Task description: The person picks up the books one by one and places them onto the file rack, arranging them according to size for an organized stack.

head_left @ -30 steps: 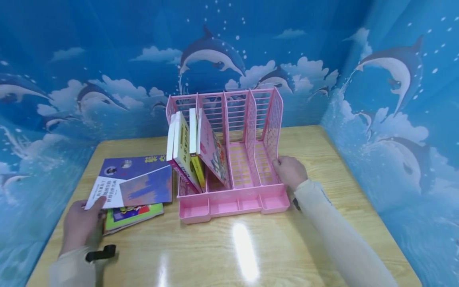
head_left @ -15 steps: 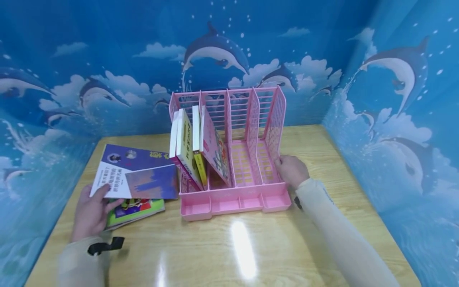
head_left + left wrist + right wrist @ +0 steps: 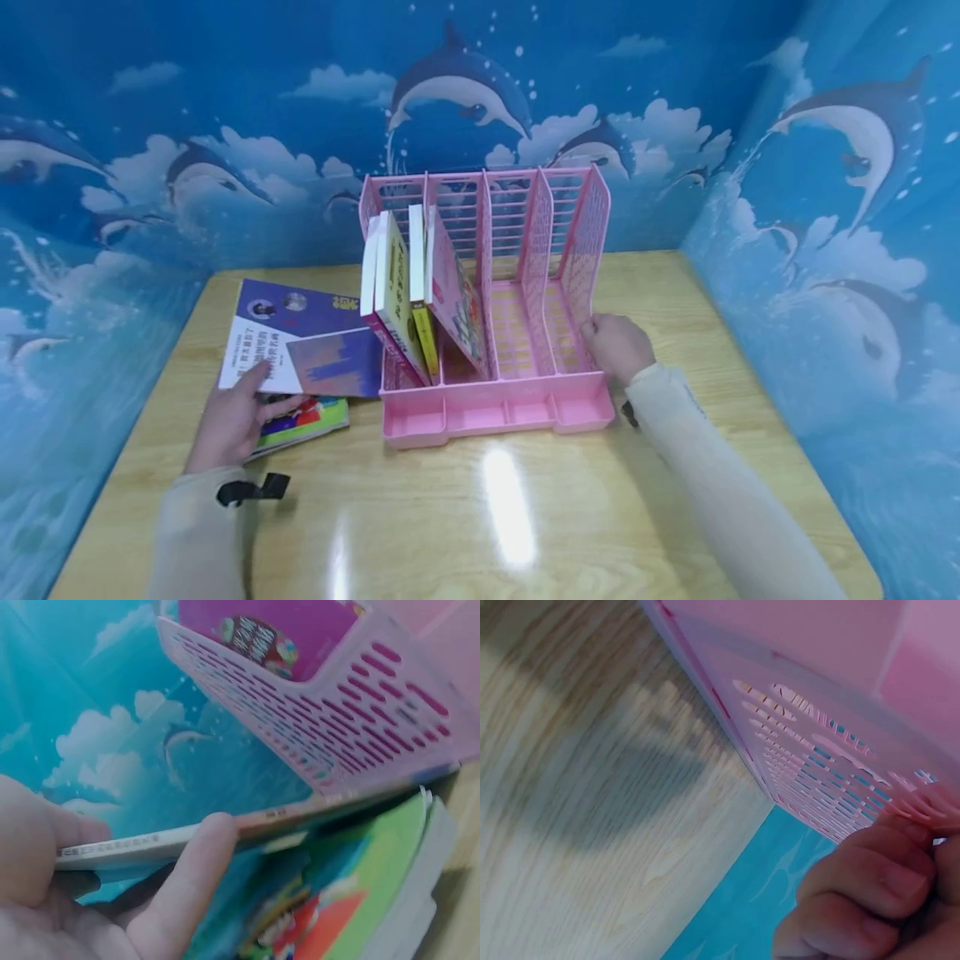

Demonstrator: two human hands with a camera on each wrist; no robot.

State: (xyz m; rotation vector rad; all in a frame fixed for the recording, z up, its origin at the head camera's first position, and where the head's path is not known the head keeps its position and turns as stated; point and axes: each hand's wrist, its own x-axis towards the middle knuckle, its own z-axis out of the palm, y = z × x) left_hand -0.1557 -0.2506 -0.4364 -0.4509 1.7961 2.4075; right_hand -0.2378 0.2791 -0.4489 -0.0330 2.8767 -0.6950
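A pink slotted book rack (image 3: 495,386) holds books edged in magenta and yellow. Towards its 9 o'clock, a violet paperback (image 3: 315,346) bears a white wedge and a blue-and-tan brushed panel; at 8 o'clock, a lime-green-bordered book (image 3: 318,419). Pale wood-grain desk (image 3: 600,517); blue backdrop (image 3: 300,179) patterned with dolphins and white clouds. Cream sleeves (image 3: 198,533).

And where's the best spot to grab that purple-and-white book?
I'd pinch the purple-and-white book at its near-left corner, coming from the left: it is thin, its right end sits by the pink book rack, and the left hand holds that corner.
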